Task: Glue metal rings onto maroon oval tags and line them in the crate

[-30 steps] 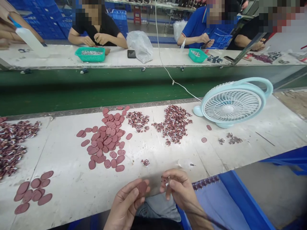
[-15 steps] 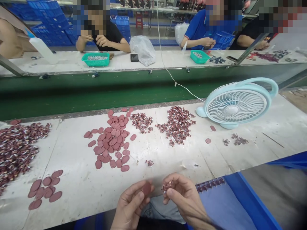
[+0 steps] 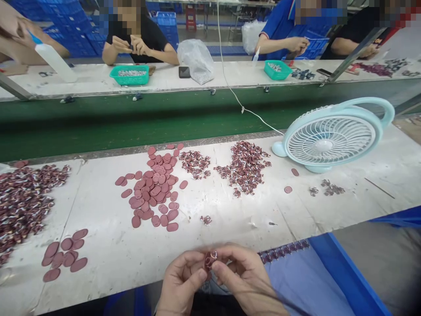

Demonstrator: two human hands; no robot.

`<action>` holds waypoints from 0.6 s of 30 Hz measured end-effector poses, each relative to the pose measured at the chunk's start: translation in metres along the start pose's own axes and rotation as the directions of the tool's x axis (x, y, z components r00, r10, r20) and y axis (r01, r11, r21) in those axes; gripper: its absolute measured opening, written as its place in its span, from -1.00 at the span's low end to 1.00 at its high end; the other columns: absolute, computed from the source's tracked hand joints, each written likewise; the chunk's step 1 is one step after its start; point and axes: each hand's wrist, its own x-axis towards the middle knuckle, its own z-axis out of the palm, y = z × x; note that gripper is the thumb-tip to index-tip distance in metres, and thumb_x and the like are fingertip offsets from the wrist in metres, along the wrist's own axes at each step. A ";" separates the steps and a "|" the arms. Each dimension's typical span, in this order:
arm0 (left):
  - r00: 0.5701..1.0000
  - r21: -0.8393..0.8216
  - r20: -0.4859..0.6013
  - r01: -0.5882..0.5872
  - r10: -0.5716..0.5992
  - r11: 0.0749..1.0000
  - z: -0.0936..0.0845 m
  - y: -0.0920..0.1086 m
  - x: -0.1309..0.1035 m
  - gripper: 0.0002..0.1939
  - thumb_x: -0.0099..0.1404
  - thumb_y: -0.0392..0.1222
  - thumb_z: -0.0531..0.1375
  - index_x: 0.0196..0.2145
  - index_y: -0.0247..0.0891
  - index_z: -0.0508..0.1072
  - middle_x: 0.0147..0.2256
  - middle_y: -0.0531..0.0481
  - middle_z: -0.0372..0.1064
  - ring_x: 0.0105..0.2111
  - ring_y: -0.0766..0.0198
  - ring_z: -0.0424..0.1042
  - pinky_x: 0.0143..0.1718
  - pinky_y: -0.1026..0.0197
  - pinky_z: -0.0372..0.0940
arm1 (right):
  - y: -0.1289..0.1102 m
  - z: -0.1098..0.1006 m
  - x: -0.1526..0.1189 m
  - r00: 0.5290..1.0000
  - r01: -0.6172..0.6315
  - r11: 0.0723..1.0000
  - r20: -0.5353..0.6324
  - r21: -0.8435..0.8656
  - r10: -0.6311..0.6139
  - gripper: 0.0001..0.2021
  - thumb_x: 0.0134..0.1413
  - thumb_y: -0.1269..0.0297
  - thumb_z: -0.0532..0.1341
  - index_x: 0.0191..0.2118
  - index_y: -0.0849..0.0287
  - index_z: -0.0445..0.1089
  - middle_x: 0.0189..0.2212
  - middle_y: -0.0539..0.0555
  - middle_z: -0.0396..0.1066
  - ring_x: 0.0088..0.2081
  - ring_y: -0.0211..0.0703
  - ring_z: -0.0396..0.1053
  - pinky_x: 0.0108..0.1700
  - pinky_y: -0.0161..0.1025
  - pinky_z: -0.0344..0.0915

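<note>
My left hand and my right hand meet at the table's near edge, both with fingers closed. Between them is a dark red oval disc, pinched by the left. My right fingers hold a small maroon and white figure piece against the disc's face; fingertips hide part of both. Straight ahead lies a pile of similar oval discs. Right of it are heaps of the small maroon pieces, and a single small piece sits nearer my hands.
A light blue fan stands at the right, its white cord running up. Below the table at right is a blue crate with a row of finished-looking pieces. More discs lie left. Co-workers sit across the green belt.
My hands have come together, and the small piece in the right now rests against the disc in the left. The whole view has shifted slightly.
</note>
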 end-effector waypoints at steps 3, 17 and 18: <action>0.999 0.026 0.033 -0.022 0.021 0.999 -0.001 -0.003 0.001 -0.72 -0.15 0.01 0.60 -0.55 -0.12 0.65 -0.28 -0.07 0.74 -0.28 0.04 0.63 -0.25 0.13 0.52 | -0.014 -0.003 0.001 0.999 -0.030 1.000 0.018 0.002 0.030 -0.66 -0.20 0.24 0.50 -0.22 -0.31 0.61 -0.30 -0.19 0.71 -0.53 -0.05 0.59 -0.56 -0.21 0.42; 0.996 0.135 0.063 -0.068 0.060 0.988 -0.002 -0.008 0.001 -0.76 -0.03 0.05 0.53 -0.64 -0.08 0.67 -0.30 -0.10 0.73 -0.17 -0.13 0.65 -0.17 0.05 0.54 | -0.057 -0.004 -0.001 0.957 -0.289 0.955 0.046 0.068 0.286 -0.85 0.10 0.07 0.40 -0.30 -0.01 0.59 -0.40 0.01 0.65 -0.39 -0.07 0.62 -0.29 -0.17 0.52; 0.996 0.143 0.064 -0.070 0.062 0.987 -0.002 -0.009 0.001 -0.76 -0.02 0.05 0.53 -0.64 -0.08 0.67 -0.29 -0.10 0.73 -0.16 -0.14 0.65 -0.16 0.04 0.54 | -0.055 -0.004 -0.002 0.959 -0.283 0.957 0.050 0.070 0.280 -0.87 0.10 0.08 0.40 -0.29 -0.02 0.60 -0.40 0.01 0.65 -0.38 -0.07 0.61 -0.28 -0.17 0.52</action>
